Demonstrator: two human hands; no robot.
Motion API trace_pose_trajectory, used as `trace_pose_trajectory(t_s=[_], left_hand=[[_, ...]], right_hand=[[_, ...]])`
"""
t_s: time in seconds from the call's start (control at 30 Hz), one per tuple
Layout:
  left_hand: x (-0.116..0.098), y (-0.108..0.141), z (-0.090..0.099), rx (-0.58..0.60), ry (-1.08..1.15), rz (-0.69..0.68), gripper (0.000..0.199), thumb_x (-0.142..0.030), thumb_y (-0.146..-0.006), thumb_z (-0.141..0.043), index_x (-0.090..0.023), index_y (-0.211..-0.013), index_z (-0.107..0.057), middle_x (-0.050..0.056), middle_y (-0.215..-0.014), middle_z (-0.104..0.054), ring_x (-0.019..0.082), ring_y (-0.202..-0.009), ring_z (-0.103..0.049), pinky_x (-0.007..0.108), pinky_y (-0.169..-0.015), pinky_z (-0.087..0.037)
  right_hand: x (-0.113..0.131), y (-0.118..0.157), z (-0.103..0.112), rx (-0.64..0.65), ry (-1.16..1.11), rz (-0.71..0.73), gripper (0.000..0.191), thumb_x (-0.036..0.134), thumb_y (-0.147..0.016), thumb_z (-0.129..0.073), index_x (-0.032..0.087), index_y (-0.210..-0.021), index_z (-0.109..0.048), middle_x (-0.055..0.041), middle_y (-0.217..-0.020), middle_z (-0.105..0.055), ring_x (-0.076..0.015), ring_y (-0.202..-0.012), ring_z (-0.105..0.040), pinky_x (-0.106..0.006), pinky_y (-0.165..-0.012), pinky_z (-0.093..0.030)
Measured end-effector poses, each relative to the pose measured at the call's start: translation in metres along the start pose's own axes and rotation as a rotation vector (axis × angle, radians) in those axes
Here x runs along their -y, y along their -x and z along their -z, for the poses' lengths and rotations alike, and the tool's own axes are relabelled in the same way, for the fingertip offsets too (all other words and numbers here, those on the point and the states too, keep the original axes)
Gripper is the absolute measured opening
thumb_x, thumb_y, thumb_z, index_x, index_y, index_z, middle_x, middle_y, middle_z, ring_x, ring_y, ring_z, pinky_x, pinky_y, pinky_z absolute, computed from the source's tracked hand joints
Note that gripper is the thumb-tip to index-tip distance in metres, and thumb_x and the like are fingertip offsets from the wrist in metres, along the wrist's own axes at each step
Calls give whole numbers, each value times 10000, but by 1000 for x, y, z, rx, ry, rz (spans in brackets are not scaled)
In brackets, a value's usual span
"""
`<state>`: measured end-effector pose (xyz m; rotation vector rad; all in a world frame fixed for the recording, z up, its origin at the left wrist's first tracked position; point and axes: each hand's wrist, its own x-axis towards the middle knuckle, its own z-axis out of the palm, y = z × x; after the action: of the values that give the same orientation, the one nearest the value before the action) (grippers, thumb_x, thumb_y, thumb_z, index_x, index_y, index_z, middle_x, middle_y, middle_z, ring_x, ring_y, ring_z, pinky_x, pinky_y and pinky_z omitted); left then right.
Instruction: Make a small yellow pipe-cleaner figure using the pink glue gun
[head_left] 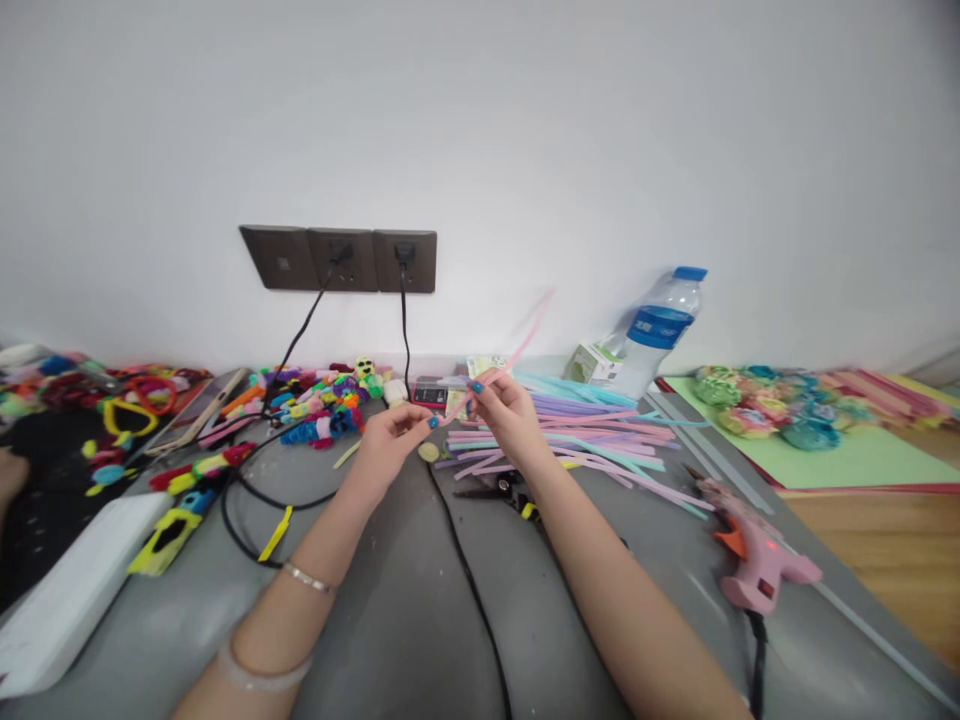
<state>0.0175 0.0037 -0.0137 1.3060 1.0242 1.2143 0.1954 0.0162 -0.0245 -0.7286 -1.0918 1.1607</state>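
Between both hands runs a thin pink pipe cleaner (517,352), its free end rising up and to the right against the wall. My left hand (394,440) pinches its lower end between thumb and fingers. Higher up, my right hand (501,405) grips the same strip with thumb and forefinger. Just behind and right of my right hand lies a pile of pastel pipe cleaners (600,430) in pink, purple and aqua. Black-handled pliers (499,490) rest on the grey table (420,600) beneath my right wrist, partly hidden by it.
A pink glue gun (757,560) with a lit red light lies at right. Behind stand a water bottle (660,330) and a small box (594,362). Colourful fuzzy figures (322,405) crowd the left back. Black cables (469,570) cross the table. Ruffled flowers (765,400) lie on green paper (862,455).
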Motion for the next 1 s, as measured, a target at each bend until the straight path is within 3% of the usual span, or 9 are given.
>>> trace_pose_trajectory(t_s=[0.37,0.73,0.83,1.0], left_hand=[[7,1,2,240,-178,-40,126,-287,-698,-716,-162,-698,-734,30,-648,-609,147,-608,-500,245,-579,-375],[-2,5,-4,281,-228,-10,117,-281,-650,-724,-168,-630,-746,31,-627,-664,149,-574,-504,249,-562,-365],[3,3,-2,234,-194,12,145,-305,-660,-737,-162,-671,-763,40,-650,-676,156,-601,-525,253,-582,-376],[8,-3,4,-57,-27,62,246,-369,-621,-799,-163,-755,-784,35,-666,-674,127,-590,-498,231,-548,-343]], right_hand=[[3,1,-1,6,127,2,354,508,-725,-772,196,-765,-609,43,-549,-564,-98,-489,-490,-231,-478,-414],[5,4,-3,96,194,-26,331,487,-727,-772,196,-769,-620,40,-553,-582,-101,-497,-507,-229,-482,-412],[2,2,-1,24,159,-9,324,483,-740,-764,198,-768,-613,42,-552,-582,-96,-492,-505,-224,-476,-415],[4,-2,1,-146,4,36,338,467,-704,-799,201,-752,-595,31,-591,-601,-102,-519,-534,-235,-507,-457]])
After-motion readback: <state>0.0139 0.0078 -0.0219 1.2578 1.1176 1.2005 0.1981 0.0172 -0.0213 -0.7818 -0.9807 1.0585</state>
